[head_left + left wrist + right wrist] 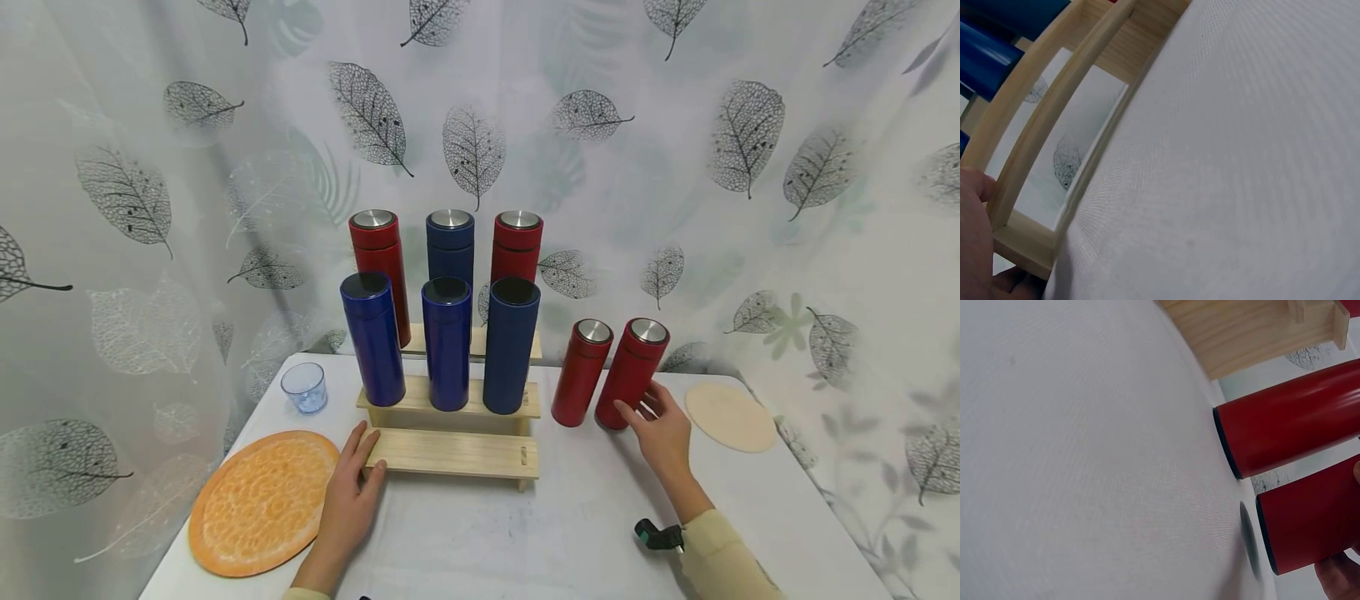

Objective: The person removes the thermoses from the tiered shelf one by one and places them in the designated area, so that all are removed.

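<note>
The worktop point(525, 533) is white. A wooden step rack point(453, 450) stands on it in the middle. Two red bottles point(607, 371) stand on the worktop just to the right of the rack, close together. A pale round mat point(731, 417) lies further right. A big orange round mat point(258, 500) lies at the left, with a small clear cup point(304, 387) behind it.

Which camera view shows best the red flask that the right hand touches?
The head view: the whole red flask stands upright by the right hand, steel lid visible. The right wrist view shows only its lower part. The left wrist view does not show it.
</note>
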The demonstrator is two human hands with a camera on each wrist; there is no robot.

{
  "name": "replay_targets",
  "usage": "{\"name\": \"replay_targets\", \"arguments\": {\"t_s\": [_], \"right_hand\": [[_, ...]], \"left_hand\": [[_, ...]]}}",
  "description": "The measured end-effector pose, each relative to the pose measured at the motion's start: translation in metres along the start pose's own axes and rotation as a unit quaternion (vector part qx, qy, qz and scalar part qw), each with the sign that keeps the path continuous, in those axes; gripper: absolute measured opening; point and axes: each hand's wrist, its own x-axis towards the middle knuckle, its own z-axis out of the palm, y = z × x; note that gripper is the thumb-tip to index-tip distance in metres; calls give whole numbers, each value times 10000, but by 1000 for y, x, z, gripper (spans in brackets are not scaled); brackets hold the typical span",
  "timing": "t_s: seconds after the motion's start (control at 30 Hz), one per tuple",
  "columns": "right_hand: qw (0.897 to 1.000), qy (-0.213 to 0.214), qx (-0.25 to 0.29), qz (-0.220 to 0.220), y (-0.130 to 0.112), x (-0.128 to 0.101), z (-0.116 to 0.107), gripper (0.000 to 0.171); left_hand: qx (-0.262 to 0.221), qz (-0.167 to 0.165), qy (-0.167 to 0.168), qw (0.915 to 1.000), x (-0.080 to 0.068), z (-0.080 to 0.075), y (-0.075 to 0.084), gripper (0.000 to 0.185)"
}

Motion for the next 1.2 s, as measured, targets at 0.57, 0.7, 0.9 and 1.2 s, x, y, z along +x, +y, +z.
{"name": "replay_targets", "arguments": {"t_s": [0.57, 0.7, 0.9, 1.2], "right_hand": [[9998, -36, -104, 174, 11, -2, 4, 72], [9996, -85, -167, 192, 10, -3, 3, 72], [9993, -212, -205, 230, 9, -3, 2, 74], [9989, -328, -217, 266, 5, -3, 0, 76]], "left_hand": [[-30, 38, 1, 10000, -1, 0, 2, 49], [-27, 38, 0, 10000, 0, 0, 2, 49], [-26, 54, -1, 10000, 0, 0, 2, 48], [-47, 18, 3, 10000, -1, 0, 3, 48]]}}
